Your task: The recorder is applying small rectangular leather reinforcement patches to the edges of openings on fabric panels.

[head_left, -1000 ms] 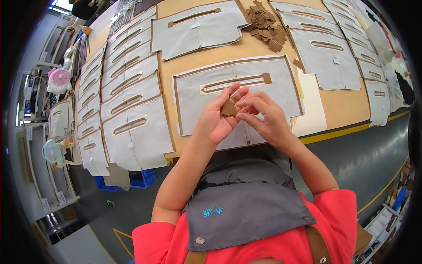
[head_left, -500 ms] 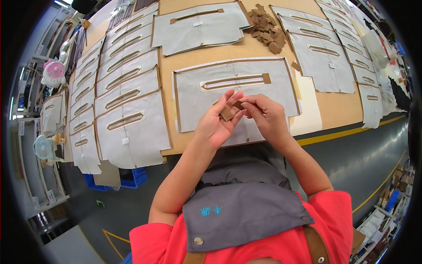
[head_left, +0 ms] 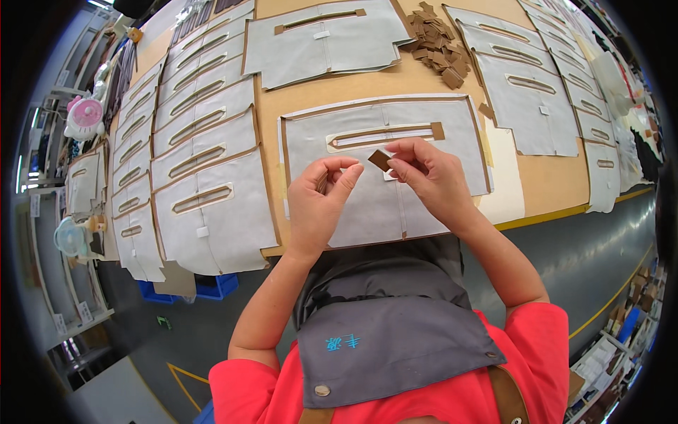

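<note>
In the head view, holds a small brown piece (head_left: 379, 160) in the right hand (head_left: 432, 177), pinched tight between thumb and fingertips, above the grey panel (head_left: 304, 143) at near centre. Curls the left hand (head_left: 316, 208) nearly closed, just to the left, around partly hidden brown pieces (head_left: 322, 185). Shows a loose brown pile (head_left: 441, 51) on the table (head_left: 551, 173), far and right of centre.

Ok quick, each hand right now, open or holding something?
Left hand: closed around what look like brown pieces, only partly visible.
Right hand: closed, pinching a small flat brown piece.
</note>
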`<move>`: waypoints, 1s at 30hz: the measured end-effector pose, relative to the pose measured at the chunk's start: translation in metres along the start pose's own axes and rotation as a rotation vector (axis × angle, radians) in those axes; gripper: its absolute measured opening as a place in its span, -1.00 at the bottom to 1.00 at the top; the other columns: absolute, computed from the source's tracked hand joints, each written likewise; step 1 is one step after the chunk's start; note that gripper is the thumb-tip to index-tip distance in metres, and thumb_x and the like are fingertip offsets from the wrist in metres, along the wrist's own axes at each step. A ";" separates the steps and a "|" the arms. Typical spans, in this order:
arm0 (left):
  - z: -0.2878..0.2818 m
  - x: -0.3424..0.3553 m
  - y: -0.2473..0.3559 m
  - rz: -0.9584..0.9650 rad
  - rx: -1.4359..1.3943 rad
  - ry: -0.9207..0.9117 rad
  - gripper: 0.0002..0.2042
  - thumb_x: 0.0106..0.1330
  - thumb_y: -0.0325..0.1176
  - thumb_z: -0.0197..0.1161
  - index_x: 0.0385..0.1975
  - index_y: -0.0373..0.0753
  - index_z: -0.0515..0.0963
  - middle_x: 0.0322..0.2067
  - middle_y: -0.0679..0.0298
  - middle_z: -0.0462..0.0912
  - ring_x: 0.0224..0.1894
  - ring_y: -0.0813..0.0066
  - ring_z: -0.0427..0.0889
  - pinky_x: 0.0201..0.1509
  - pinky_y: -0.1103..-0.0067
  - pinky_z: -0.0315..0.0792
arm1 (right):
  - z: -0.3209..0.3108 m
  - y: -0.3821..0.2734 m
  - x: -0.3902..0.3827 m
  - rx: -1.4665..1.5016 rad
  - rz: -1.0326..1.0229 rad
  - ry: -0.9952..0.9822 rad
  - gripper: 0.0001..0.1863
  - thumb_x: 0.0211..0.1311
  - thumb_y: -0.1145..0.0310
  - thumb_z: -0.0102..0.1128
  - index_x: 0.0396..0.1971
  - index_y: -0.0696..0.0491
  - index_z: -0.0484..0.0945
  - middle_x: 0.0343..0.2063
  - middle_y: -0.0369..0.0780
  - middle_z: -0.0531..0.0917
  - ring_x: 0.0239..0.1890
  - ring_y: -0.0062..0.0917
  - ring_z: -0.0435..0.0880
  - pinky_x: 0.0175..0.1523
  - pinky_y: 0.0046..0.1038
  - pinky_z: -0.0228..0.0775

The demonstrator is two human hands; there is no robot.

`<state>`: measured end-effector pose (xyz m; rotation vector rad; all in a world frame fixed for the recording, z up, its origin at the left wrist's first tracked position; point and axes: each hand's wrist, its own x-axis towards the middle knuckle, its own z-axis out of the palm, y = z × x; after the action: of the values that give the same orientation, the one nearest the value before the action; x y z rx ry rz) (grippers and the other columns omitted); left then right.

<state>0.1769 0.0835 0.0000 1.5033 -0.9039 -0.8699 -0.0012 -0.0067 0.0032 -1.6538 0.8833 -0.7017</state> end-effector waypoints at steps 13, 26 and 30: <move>-0.016 0.003 0.011 0.076 0.393 -0.135 -0.88 0.20 -0.43 0.47 -0.28 -0.22 0.76 -0.46 0.43 0.67 -0.56 0.77 0.28 -0.54 0.69 0.13 | 0.015 -0.007 0.023 -0.472 -0.556 -0.258 -0.81 0.15 0.56 0.18 -0.23 0.08 0.47 -0.40 -0.16 0.59 -0.30 -0.26 0.62 -0.21 -0.29 0.48; -0.056 0.051 -0.011 -0.302 0.095 -0.013 -0.85 0.28 -0.36 0.40 -0.26 -0.30 0.68 -0.40 0.43 0.68 -0.46 0.82 0.46 -0.44 0.78 0.26 | 0.022 0.052 0.040 -0.741 -0.727 -0.194 -0.64 0.13 0.33 0.34 -0.04 0.01 0.61 -0.20 -0.31 0.56 -0.15 -0.42 0.52 -0.08 -0.35 0.41; -0.051 0.066 -0.005 -0.367 0.150 -0.054 -0.85 0.26 -0.33 0.40 -0.29 -0.27 0.67 -0.41 0.43 0.67 -0.50 0.84 0.38 -0.50 0.76 0.16 | 0.022 0.057 0.039 -0.718 -0.701 -0.190 -0.61 0.14 0.29 0.32 0.00 -0.01 0.59 -0.17 -0.34 0.54 -0.13 -0.45 0.49 -0.06 -0.37 0.36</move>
<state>0.2517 0.0466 -0.0026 1.8181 -0.7556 -1.1318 0.0271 -0.0356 -0.0568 -2.6868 0.4075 -0.7047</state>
